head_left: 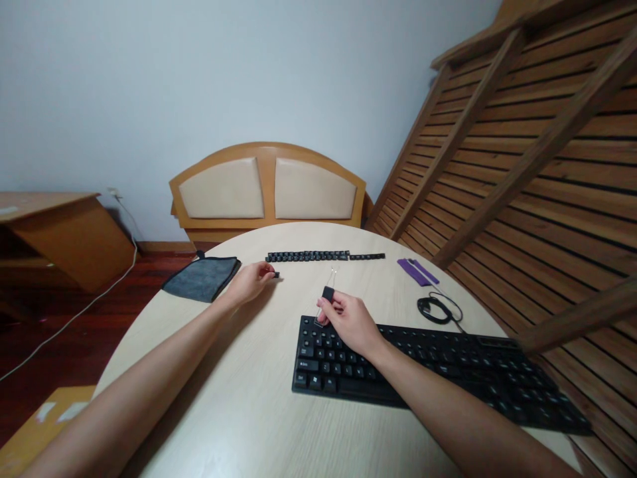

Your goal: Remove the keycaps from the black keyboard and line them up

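Keyboard (462, 368) lies on the near right of the table (223, 398), partly under the right forearm; its far left rows look bare of caps. Right hand (351, 320) above its far left corner, fingers closed round the black grip of a wire puller (328, 293). Prongs point far, away from the keys, probably to keep them clear between uses; contact of the lower end: cannot tell. Left hand (255, 280) at far left, fingers pinching a small black key cap (277, 275) by its edge, likely for fine placement. Just beyond, key cap rows (308, 256) lie lined up, presumably to preserve order. Dark pouch (199, 279) left; coiled cable (434, 309) and purple pouch (417, 272) far right, apparently set aside for working room.
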### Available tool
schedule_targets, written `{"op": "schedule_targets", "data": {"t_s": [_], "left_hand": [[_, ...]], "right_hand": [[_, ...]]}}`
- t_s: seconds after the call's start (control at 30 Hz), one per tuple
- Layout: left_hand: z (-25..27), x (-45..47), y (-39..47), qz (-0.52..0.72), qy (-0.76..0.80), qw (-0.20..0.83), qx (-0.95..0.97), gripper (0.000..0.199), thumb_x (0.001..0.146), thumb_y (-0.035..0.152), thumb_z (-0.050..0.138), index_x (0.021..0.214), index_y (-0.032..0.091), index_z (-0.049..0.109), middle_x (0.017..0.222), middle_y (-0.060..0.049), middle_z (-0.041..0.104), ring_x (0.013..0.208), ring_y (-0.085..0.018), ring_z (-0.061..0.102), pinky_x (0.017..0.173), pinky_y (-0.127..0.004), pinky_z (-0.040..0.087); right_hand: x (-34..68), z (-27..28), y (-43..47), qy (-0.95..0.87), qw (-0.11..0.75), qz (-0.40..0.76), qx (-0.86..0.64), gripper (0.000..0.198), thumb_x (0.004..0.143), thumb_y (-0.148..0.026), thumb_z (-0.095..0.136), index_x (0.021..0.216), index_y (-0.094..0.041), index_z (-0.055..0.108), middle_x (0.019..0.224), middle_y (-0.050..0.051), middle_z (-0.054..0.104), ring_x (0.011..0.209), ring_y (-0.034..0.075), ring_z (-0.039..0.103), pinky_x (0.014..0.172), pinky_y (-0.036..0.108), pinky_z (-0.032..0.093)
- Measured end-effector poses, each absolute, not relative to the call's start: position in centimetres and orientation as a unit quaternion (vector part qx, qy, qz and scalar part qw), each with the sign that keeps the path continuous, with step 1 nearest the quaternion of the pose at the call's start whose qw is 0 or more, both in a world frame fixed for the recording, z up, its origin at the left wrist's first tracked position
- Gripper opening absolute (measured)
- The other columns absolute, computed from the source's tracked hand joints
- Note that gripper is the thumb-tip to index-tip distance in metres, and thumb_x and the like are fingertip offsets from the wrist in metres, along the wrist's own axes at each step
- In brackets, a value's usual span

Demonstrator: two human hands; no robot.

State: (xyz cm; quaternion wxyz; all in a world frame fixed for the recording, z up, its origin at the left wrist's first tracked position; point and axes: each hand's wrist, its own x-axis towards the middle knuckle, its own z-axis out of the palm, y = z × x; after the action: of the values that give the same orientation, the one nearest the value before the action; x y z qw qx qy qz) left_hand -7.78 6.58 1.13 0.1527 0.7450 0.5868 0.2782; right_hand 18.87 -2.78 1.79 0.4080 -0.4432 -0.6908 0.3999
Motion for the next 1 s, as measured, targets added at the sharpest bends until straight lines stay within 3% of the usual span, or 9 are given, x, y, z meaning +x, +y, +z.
{"op": "schedule_targets", "data": {"t_s": [0.17, 0.67, 1.0], "left_hand": [[0.2, -9.2, 8.9, 0.264, 0.639, 0.104, 0.715, 0.024, 0.085, 0.033, 0.053, 0.087, 0.017, 0.070, 0.078, -0.007, 0.072, 0.069, -0.021, 0.064, 0.062, -0.026, 0.042], [-1.2, -9.1, 9.8, 0.250, 0.681, 0.008, 0.688, 0.031, 0.090, 0.040, 0.049, 0.101, 0.022, 0.072, 0.097, -0.008, 0.074, 0.090, -0.024, 0.067, 0.074, -0.027, 0.047], [-1.1, -8.8, 10.1, 0.238, 0.715, -0.002, 0.657, 0.030, 0.090, 0.044, 0.050, 0.102, 0.024, 0.068, 0.097, -0.006, 0.075, 0.093, -0.026, 0.068, 0.070, -0.028, 0.048]], "right_hand": [[18.9, 2.1, -2.8, -0.702, 0.394, 0.385, -0.451, 0.027, 0.092, -0.038, 0.052, 0.079, -0.016, 0.062, 0.069, 0.004, 0.070, 0.064, 0.017, 0.068, 0.061, 0.027, 0.053], [18.9, 1.9, -2.9, -0.711, 0.366, 0.371, -0.472, 0.029, 0.092, -0.041, 0.052, 0.081, -0.017, 0.063, 0.070, 0.004, 0.071, 0.061, 0.016, 0.068, 0.057, 0.024, 0.050], [18.8, 1.8, -2.9, -0.733, 0.345, 0.341, -0.478, 0.030, 0.093, -0.041, 0.050, 0.077, -0.018, 0.062, 0.069, 0.003, 0.070, 0.059, 0.015, 0.066, 0.055, 0.023, 0.046]]}}
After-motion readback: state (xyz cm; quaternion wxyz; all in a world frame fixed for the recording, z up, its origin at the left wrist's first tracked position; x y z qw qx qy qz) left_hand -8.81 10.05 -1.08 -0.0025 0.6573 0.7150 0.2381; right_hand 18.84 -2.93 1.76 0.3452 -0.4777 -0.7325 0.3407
